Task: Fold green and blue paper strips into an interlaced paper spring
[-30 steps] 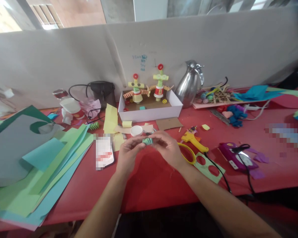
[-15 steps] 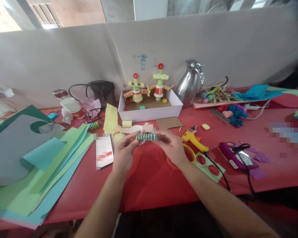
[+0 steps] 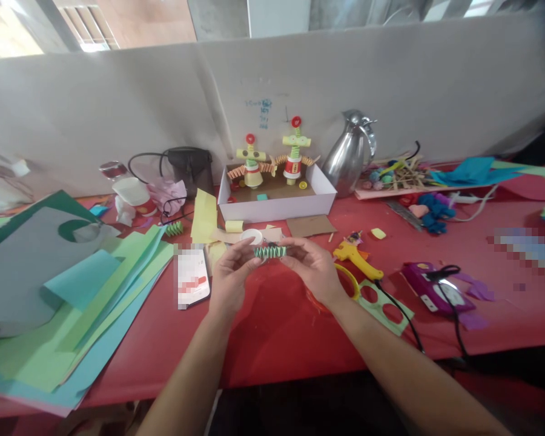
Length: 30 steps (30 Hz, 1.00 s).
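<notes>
A green folded paper spring [image 3: 269,251] stretches sideways between my two hands, just above the red table. Its left end is pinched by my left hand [image 3: 231,274], its right end by my right hand [image 3: 312,266]. Behind the spring lies a white tape roll [image 3: 251,236]. Left of my left hand is a phone [image 3: 193,277] with its screen lit. A yellow tape roll [image 3: 349,280] lies partly hidden behind my right wrist, beside a yellow glue gun [image 3: 358,259]. Another green paper spring [image 3: 174,229] rests farther back on the left.
Coloured paper sheets [image 3: 95,327] pile up on the left. At the back stand a white box [image 3: 277,209] with two paper figures, a metal jug [image 3: 349,154] and a dark bag [image 3: 191,169]. A purple device [image 3: 436,287] with a black cable lies right.
The paper spring is now a little shorter, its ends pressed slightly closer together between my hands. The whole view has shifted slightly.
</notes>
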### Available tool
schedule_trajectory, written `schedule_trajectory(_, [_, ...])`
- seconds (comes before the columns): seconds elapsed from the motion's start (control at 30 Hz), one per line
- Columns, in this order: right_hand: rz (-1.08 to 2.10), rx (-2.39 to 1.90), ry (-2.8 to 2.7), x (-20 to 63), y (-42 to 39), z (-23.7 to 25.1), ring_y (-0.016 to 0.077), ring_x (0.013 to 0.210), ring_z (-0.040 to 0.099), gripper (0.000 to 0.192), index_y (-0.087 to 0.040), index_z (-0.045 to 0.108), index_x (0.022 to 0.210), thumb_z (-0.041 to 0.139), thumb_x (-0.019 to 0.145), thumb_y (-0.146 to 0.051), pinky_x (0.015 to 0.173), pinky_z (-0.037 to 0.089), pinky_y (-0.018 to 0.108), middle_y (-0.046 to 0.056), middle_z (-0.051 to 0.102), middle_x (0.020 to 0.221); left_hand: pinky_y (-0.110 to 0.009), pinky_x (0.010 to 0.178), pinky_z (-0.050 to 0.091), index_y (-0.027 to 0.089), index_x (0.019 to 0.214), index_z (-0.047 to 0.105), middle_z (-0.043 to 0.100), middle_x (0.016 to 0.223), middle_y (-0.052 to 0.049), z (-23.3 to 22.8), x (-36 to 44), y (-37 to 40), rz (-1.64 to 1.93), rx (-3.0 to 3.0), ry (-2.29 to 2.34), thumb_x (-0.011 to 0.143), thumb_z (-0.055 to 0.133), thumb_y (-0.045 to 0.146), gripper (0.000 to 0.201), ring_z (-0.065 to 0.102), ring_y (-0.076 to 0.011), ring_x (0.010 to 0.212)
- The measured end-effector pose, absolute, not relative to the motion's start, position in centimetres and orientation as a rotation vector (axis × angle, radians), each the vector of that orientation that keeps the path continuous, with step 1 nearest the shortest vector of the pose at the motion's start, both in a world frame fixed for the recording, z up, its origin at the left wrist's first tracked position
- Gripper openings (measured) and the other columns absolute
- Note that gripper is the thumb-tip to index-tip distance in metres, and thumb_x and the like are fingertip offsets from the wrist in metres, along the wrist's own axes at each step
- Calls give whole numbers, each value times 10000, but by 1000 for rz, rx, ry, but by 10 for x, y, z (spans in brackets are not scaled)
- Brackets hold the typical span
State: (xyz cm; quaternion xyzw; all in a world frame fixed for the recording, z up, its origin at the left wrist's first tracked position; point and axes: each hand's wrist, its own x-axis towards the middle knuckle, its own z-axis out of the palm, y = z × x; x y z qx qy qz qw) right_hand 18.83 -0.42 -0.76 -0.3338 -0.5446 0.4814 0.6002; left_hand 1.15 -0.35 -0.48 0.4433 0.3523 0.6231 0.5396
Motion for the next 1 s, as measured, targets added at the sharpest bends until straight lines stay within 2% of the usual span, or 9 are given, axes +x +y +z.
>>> schedule_trajectory(0.17, [1048,-835,-1210,194,-3,-5,191,906,669,240,-264,717,1002,773,778,-332,862,559,377,24,732,964,-287,832,557,247,976,758,748,993,-32,-4,9,-2,1529,1042,877,670,818,159,324,679,-175,962])
schedule_trajectory(0.43, [1066,-796,-1334,186,-5,-10,181,922,686,221,-271,713,1011,762,798,-298,885,558,362,15,730,1019,-290,862,553,244,966,769,765,991,-39,-6,15,-4,1455,1063,859,686,813,168,293,687,-173,954])
schedule_trajectory(0.63, [942,-838,-1396,181,-8,-12,198,964,682,176,-273,738,963,770,795,-312,909,548,376,20,739,1032,-296,838,551,236,948,782,772,979,-48,-13,21,-5,1380,1059,916,659,826,178,298,692,-187,934])
schedule_trajectory(0.9, [933,-896,-1310,186,-3,-15,195,912,685,230,-276,733,997,780,777,-324,879,555,373,21,746,1033,-301,882,546,236,966,769,766,1003,-46,-10,17,-3,1441,1057,902,684,812,183,290,690,-180,959])
schedule_trajectory(1.0, [977,-884,-1293,187,-2,-17,195,921,687,234,-274,727,1012,768,786,-320,883,553,368,21,744,1024,-299,859,555,251,1026,753,748,1078,-46,-9,17,-3,1425,1083,905,672,817,176,368,687,-172,947])
